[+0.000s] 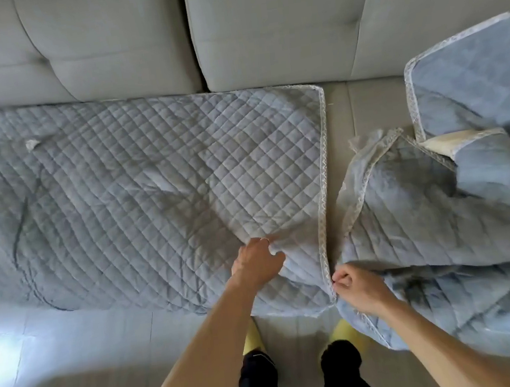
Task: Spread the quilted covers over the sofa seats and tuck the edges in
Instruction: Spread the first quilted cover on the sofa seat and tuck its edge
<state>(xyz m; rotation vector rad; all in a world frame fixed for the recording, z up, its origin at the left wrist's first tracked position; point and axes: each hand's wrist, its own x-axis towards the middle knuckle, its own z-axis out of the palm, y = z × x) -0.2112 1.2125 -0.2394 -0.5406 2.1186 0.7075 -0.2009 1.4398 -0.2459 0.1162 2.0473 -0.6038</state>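
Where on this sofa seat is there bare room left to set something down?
One bare strip of seat shows, between the spread cover's trimmed edge and the crumpled cover, widest by the backrest. It narrows to nothing at the front, where the left hand grips the spread cover and the right hand pinches its trim.

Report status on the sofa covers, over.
Left hand grips spread cover near front edge. Right hand pinches its lace trim. Second cover crumpled on sofa seat.
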